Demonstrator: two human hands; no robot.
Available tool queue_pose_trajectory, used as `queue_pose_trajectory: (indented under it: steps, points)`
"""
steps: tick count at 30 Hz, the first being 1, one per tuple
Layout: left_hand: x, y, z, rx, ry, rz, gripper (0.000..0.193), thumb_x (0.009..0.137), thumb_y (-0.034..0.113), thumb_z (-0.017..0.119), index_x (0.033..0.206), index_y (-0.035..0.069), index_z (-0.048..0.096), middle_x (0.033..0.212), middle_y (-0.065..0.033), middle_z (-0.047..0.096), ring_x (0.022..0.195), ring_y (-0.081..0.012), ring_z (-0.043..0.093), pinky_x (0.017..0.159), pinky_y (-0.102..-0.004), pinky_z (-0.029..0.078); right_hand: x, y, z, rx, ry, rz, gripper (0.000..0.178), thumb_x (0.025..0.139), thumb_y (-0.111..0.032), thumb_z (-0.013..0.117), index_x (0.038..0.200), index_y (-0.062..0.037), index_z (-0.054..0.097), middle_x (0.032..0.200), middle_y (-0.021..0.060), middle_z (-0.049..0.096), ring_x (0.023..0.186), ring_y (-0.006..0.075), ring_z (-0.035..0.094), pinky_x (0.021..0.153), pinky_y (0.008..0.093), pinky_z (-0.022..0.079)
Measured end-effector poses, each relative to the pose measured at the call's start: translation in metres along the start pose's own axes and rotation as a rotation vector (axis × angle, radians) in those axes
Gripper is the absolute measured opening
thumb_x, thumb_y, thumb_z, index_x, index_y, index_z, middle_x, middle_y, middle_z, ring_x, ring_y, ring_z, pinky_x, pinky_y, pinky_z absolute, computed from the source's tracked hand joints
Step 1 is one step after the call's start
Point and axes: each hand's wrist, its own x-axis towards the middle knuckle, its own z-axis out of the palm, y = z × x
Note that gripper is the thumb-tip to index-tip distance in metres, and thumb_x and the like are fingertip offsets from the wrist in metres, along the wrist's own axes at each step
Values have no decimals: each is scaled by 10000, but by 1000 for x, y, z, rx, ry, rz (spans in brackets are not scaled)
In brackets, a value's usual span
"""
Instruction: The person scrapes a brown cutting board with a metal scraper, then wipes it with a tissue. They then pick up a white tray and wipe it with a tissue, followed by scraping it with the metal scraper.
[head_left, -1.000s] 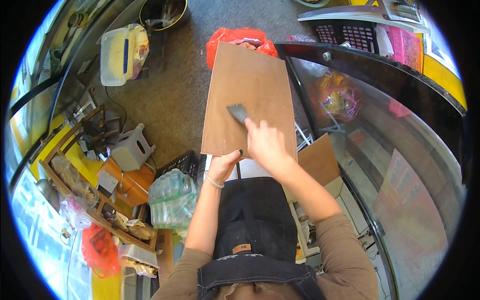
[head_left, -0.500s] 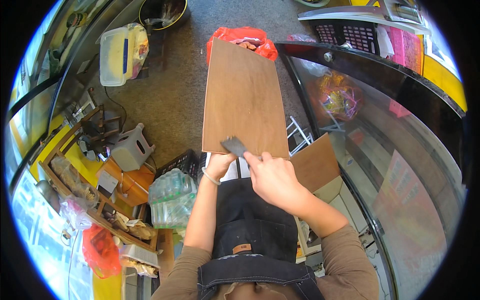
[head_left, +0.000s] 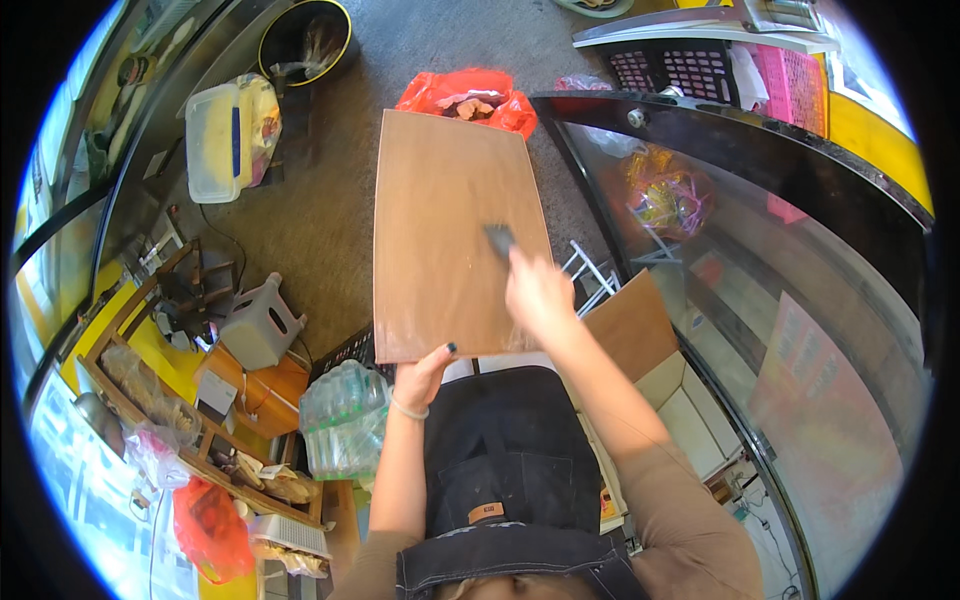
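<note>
A flat brown wooden board (head_left: 440, 220) extends away from me, its near edge just beyond my dark apron (head_left: 510, 430). My left hand (head_left: 422, 378) grips that near edge at the left, with the thumb on top and the fingers hidden beneath. Above the right half of the board, my right hand (head_left: 540, 295) is closed around a small dark scraper (head_left: 498, 240) with a flat, widening head. The scraper's head is at the board's surface, past its middle. Pale smears show along the near edge. A red plastic bag (head_left: 430, 92) with brownish pieces inside shows just past the far edge.
To the right stands a black-framed glass panel (head_left: 800, 270), with a white folding rack (head_left: 592, 280) by its edge. Left are a grey plastic stool (head_left: 262, 325), wrapped bottles (head_left: 345, 425), a wooden shelf (head_left: 180, 420) and a lidded clear box (head_left: 212, 145). A black bin (head_left: 345, 50) stands farther off.
My right hand has moved the scraper away from the near edge, up the board and slightly right. The board has shifted left and nearer, and my left hand has moved down with its edge.
</note>
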Motion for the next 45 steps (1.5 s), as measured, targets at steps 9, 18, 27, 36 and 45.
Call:
queue_pose_trajectory:
  steps: [9,18,27,36,45]
  points:
    - [-20,3,-43,-136,55,-12,533,772,-87,571,1264,53,423,1157,-94,544,1078,-250,542,884,-399,485,46,20,-43,45,-47,-54,253,811,-177,466,1002,-128,625,874,192,645,771,381,632,683,467,515]
    - [-32,2,-32,-65,-20,36,583,757,-54,588,1295,70,400,1194,-84,519,1114,-260,503,946,-441,404,120,25,45,-52,-60,188,243,827,-150,440,975,-47,604,890,222,641,857,371,635,756,459,510]
    - [-26,-13,-80,-135,25,8,553,770,-86,562,1283,69,421,1202,-90,532,1120,-249,516,951,-425,430,3,15,-31,-44,-158,-32,227,808,-165,472,959,-113,633,828,210,639,793,373,633,693,490,505]
    - [-53,17,-77,-138,15,-5,556,773,-74,559,1292,54,407,1211,-102,528,1101,-266,532,928,-436,449,166,24,56,127,-66,236,297,856,-183,400,1043,-135,626,967,188,643,933,349,619,818,456,482]
    - [-79,74,-69,-32,-23,172,392,783,18,554,1170,-32,512,1150,-133,575,1086,-252,526,984,-411,374,94,25,49,436,306,169,359,854,-269,462,1202,-216,538,885,202,613,768,400,621,675,522,489]
